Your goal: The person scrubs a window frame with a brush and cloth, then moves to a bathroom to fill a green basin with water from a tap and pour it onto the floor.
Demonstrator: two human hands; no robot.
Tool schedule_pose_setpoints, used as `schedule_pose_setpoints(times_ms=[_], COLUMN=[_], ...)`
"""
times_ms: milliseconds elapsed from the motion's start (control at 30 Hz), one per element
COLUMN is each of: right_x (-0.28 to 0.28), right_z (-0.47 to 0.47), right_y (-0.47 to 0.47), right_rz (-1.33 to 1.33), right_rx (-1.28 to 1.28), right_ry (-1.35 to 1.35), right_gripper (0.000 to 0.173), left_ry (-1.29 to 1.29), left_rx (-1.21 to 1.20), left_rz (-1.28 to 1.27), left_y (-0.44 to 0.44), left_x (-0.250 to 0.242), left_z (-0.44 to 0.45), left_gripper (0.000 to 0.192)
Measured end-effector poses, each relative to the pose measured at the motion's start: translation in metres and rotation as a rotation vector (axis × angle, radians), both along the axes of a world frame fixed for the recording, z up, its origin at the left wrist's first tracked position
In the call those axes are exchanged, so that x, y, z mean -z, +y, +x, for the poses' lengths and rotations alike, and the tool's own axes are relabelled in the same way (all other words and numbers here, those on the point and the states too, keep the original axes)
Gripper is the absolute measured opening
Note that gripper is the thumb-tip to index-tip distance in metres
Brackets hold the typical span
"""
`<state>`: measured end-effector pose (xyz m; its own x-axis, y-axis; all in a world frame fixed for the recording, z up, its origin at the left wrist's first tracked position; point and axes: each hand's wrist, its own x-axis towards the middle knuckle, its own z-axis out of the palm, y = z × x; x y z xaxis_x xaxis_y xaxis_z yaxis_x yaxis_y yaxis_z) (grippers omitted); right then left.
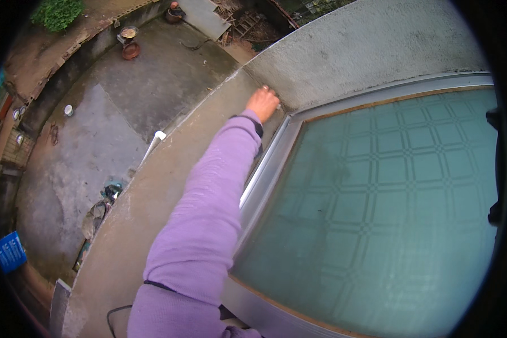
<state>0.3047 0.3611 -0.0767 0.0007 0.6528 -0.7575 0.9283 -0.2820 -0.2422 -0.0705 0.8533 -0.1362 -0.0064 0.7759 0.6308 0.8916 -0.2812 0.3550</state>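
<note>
My left hand (263, 104), at the end of a purple knit sleeve (198, 207), reaches out over the concrete ledge (152, 190). Its fingers are curled, close to the corner where the ledge meets the rough grey wall (363, 46). A small pale bit shows at the hand's right edge; whether it is a held thing or a fingertip cannot be told. Right of the arm are a metal window frame (264, 186) and a greenish glass pane (376, 203) with a grid pattern. My right hand is out of view.
Beyond the ledge's edge lies a concrete yard (88, 139) far below. A white pipe end (159, 135) juts by the edge. A dark cable (114, 312) loops on the ledge at the bottom. In the yard stand a reddish basin (131, 50) and a white bucket (69, 110).
</note>
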Motion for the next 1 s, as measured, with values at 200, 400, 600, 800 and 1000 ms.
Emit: schedule_pose_setpoints(times_ms=[200,400,600,800,1000], right_x=[0.002,0.003,-0.003,-0.005,0.000], right_z=[0.010,0.014,0.020,0.027,0.035], right_y=[-0.007,-0.008,-0.018,-0.025,-0.021], right_rz=[-0.020,-0.040,-0.061,-0.074,-0.064], right_rx=[0.026,0.038,0.060,0.083,0.070], right_ry=[0.002,-0.005,-0.015,-0.020,-0.012], right_gripper=[0.027,0.027,0.026,0.026,0.025], left_ry=[0.013,-0.136,-0.443,-0.287,-0.075], left_rx=[-0.289,-0.289,0.163,0.111,-0.136], left_rz=[-0.130,-0.055,-0.067,-0.159,-0.207], left_y=[0.000,-0.021,-0.014,-0.017,-0.034], left_x=[0.003,0.003,-0.020,-0.013,-0.015], left_z=[-0.090,-0.111,-0.033,-0.011,-0.104], left_gripper=[0.015,0.012,0.014,0.014,0.015])
